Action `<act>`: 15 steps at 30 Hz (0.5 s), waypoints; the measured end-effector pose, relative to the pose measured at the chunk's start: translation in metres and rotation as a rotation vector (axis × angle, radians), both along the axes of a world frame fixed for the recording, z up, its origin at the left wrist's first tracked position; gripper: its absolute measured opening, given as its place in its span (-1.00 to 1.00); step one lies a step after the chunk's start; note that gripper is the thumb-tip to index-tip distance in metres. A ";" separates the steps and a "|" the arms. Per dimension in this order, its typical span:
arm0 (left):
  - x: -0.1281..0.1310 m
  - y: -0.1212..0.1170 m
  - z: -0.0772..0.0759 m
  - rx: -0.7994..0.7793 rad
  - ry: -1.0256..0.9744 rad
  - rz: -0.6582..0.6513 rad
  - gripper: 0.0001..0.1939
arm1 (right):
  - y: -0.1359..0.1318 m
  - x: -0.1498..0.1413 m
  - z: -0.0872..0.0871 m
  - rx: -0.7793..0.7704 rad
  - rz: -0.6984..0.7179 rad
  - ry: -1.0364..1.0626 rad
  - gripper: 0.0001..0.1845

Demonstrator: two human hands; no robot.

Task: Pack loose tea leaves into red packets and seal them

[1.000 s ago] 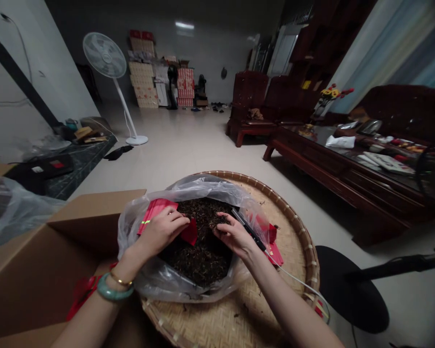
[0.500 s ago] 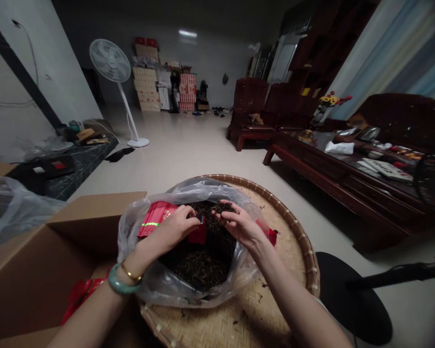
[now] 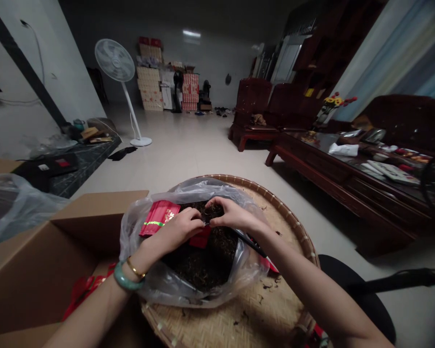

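Note:
A clear plastic bag of dark loose tea leaves sits open on a round woven bamboo tray. My left hand is closed on a small red packet, held above the leaves. Right against its fingertips is my right hand, its fingers curled around a pinch of tea leaves at the packet's mouth. More red packets lie stacked on the bag's left side. A dark slim tool rests at the bag's right, partly behind my right forearm.
A cardboard box with red packets inside stands at the left. Behind are a white floor fan and stacked cartons. A dark wooden table is at the right, near a black round stand base.
My right hand has lifted a pinch of tea leaves and moved left to the red packet. My left hand has shifted slightly right with the packet. The view has tilted a little.

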State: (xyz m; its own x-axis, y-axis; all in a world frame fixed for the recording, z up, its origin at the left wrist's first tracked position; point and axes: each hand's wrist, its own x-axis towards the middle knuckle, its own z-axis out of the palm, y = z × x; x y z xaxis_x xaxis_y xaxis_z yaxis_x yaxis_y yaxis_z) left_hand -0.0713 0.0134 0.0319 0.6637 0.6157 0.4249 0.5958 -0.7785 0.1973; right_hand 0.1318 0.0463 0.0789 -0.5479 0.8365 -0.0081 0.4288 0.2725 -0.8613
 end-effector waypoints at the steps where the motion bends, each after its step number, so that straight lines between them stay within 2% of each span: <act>1: 0.000 0.000 0.000 0.008 -0.010 -0.002 -0.80 | 0.001 0.000 0.001 0.047 0.021 -0.059 -0.54; 9: -0.003 0.000 0.003 0.080 -0.034 -0.030 -0.83 | 0.000 -0.005 0.015 0.272 0.288 -0.353 -0.67; 12: -0.004 -0.001 0.004 0.079 -0.067 -0.040 -0.84 | 0.000 -0.004 0.019 0.322 0.379 -0.354 -0.65; 15: -0.005 -0.002 0.005 0.082 -0.103 -0.044 -0.87 | 0.001 -0.003 0.020 0.324 0.368 -0.301 -0.59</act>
State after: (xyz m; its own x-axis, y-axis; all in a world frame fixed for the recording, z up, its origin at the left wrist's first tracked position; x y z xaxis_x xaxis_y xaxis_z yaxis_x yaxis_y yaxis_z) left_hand -0.0760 0.0119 0.0372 0.6395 0.5472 0.5400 0.5404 -0.8196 0.1905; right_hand 0.1283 0.0476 0.0986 -0.8165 0.5771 0.0161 0.4696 0.6799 -0.5632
